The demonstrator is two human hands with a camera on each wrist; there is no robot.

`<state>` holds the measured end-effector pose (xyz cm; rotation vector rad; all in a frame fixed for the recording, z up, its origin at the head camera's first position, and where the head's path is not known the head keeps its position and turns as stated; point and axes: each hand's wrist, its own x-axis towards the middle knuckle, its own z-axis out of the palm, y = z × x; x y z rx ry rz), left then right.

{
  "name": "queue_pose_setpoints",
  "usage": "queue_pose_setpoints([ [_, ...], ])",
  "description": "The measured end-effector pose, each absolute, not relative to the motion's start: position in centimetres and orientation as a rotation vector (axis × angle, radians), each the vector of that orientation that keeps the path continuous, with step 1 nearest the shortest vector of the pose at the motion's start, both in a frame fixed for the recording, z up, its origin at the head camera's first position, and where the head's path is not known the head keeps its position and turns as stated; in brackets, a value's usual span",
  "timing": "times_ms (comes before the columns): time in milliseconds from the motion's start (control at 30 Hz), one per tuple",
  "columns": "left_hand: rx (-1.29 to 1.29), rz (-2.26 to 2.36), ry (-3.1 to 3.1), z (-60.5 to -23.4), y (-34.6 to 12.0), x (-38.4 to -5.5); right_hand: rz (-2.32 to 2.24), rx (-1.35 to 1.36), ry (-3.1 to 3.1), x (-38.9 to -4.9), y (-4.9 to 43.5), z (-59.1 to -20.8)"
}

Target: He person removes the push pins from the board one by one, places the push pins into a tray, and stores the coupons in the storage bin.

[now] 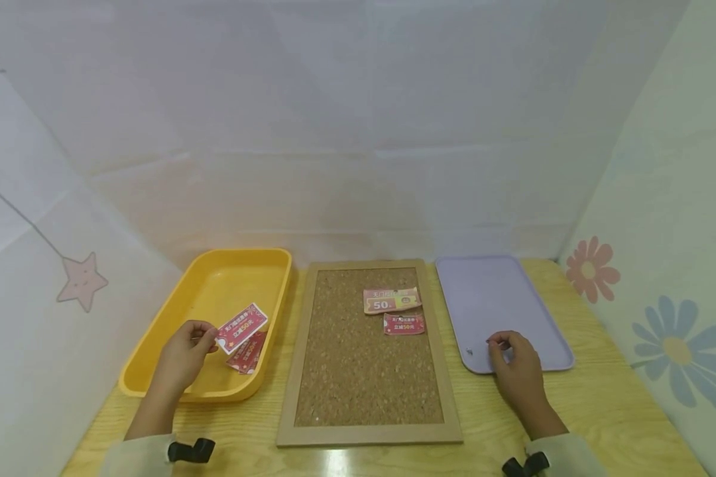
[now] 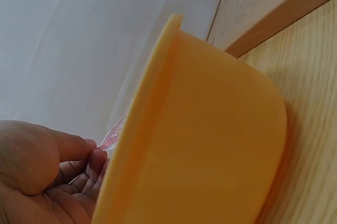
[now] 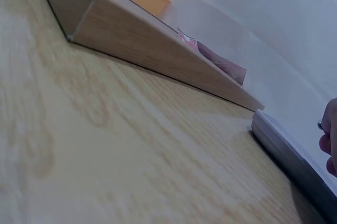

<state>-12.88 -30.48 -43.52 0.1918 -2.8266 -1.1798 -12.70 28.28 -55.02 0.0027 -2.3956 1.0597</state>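
My left hand (image 1: pixel 181 354) pinches a red-and-white paper coupon (image 1: pixel 242 328) by its left edge, over the yellow tray (image 1: pixel 211 281). Beneath it, more red coupons (image 1: pixel 247 356) lie near the tray's right wall. On the right, my right hand (image 1: pixel 518 374) is at the near part of the lilac tray (image 1: pixel 495 298), thumb and finger pinching a small shiny metal pin (image 3: pixel 319 125), mostly hidden by the fingers. A few tiny metal bits (image 1: pixel 469 352) lie in that tray's near left corner.
Between the trays lies a wood-framed cork board (image 1: pixel 364 377). A pink-and-yellow coupon (image 1: pixel 382 305) and a smaller red coupon (image 1: pixel 404 324) sit at its upper right. White cloth (image 1: pixel 358 132) hangs behind the wooden table (image 1: pixel 620 411), with printed cloth at both sides.
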Motion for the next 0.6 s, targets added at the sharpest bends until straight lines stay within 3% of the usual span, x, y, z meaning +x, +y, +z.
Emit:
queue_pose_setpoints([
  [600,0.201,-1.191,-2.837,-44.48,-30.62,-12.70,1.033,0.011,-2.406,-12.72,28.32,-55.03],
])
